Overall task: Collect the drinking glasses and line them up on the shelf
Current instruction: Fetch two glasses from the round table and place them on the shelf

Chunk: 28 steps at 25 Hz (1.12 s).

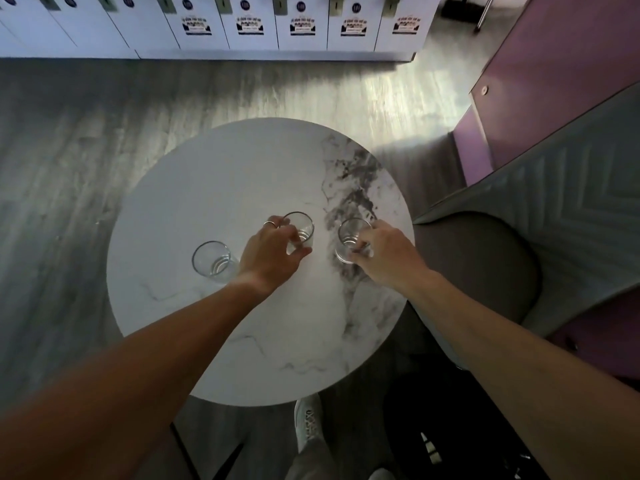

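Three clear drinking glasses stand upright on a round white marble table (214,188). My left hand (272,252) wraps its thumb and fingers around the middle glass (303,226). My right hand (384,252) grips the right glass (349,233) from its right side. The left glass (211,261) stands alone just left of my left wrist, untouched. No shelf is in view.
A grey upholstered chair (485,268) stands against the table's right edge. A purple cabinet (554,81) is at the upper right. White lockers (242,26) line the far wall across a wooden floor. My white shoe (308,420) shows below the table's near edge.
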### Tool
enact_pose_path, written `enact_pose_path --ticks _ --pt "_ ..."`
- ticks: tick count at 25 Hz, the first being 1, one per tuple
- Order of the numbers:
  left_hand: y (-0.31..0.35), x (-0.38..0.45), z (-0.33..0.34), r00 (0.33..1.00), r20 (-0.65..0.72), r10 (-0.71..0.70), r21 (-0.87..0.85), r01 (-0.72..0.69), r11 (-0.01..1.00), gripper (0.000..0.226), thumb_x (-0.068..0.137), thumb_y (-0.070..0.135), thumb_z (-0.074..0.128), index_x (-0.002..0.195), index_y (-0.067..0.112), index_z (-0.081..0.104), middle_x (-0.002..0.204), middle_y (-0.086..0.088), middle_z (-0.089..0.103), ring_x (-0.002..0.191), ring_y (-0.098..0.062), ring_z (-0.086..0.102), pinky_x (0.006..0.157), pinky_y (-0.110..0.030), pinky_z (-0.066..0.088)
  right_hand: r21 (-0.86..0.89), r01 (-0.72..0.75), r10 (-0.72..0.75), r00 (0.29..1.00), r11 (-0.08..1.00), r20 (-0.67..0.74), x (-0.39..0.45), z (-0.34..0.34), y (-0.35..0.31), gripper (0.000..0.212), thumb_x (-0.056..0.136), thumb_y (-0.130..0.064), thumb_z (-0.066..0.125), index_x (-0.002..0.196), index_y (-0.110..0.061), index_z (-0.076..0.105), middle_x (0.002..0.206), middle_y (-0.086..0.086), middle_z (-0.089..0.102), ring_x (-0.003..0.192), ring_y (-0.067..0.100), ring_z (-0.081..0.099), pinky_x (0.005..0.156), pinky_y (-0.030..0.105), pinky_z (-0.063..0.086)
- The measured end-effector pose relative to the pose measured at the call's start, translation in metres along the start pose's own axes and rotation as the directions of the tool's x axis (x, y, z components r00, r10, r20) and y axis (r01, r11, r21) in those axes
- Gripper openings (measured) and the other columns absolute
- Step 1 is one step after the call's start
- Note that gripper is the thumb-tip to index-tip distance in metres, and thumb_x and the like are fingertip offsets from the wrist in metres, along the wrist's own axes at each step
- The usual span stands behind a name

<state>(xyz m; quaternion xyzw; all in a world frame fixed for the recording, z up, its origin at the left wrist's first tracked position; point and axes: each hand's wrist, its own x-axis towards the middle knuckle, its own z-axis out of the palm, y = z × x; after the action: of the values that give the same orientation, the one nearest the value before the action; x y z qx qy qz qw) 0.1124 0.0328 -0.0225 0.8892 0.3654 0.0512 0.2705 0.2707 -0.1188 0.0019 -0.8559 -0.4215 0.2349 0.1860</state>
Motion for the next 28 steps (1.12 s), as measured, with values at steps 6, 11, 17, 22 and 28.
enact_pose_path --ticks 6,11,17,22,28 --pt "0.033 0.002 -0.025 0.992 -0.011 0.123 -0.047 -0.123 0.991 0.017 0.084 0.033 0.073 0.080 0.020 0.062 0.102 -0.003 0.064 0.086 -0.025 0.063 0.072 -0.030 0.039 0.004 -0.028 0.028 0.996 1.000 -0.080 -0.020 -0.040 0.003 0.016 0.086 -0.038 0.071 0.087 -0.024 0.064 0.094 -0.002 0.056 0.082 0.017 0.056 0.061 0.023 0.034" --pt "0.114 0.014 -0.063 0.943 -0.035 0.330 -0.065 -0.331 0.941 0.017 0.082 0.036 0.073 0.080 0.023 0.063 0.103 -0.004 0.068 0.082 -0.024 0.062 0.071 -0.028 0.037 0.010 -0.085 0.085 0.971 0.996 -0.223 -0.059 -0.119 -0.001 0.027 0.083 -0.045 0.073 0.077 -0.025 0.057 0.089 -0.001 0.054 0.077 0.015 0.053 0.066 0.027 0.038" --pt "0.262 -0.003 -0.091 0.783 0.006 0.623 -0.119 -0.618 0.777 0.023 0.077 0.037 0.076 0.070 0.030 0.055 0.094 0.004 0.065 0.080 -0.023 0.061 0.067 -0.027 0.037 0.018 -0.247 0.224 0.843 0.969 -0.489 -0.170 -0.226 0.013 0.029 0.082 -0.042 0.074 0.088 -0.014 0.070 0.086 0.001 0.056 0.079 0.019 0.056 0.067 0.025 0.033" --pt "0.368 -0.066 -0.094 0.555 0.035 0.831 -0.146 -0.820 0.554 0.025 0.075 0.037 0.076 0.067 0.033 0.053 0.084 0.012 0.057 0.076 -0.016 0.057 0.063 -0.021 0.033 0.168 -0.390 0.405 0.675 0.905 -0.616 -0.305 -0.267 0.034 0.025 0.080 -0.040 0.075 0.084 -0.015 0.070 0.083 0.000 0.068 0.078 0.019 0.065 0.066 0.026 0.040" --pt "0.460 -0.216 -0.064 0.240 0.032 0.970 -0.213 -0.947 0.242 0.021 0.074 0.024 0.080 0.075 0.011 0.065 0.085 -0.012 0.069 0.083 -0.033 0.063 0.070 -0.031 0.039 0.274 -0.566 0.560 0.427 0.777 -0.710 -0.506 -0.245 0.041 0.032 0.081 -0.042 0.074 0.083 -0.011 0.068 0.081 0.002 0.068 0.078 0.021 0.061 0.068 0.030 0.047"
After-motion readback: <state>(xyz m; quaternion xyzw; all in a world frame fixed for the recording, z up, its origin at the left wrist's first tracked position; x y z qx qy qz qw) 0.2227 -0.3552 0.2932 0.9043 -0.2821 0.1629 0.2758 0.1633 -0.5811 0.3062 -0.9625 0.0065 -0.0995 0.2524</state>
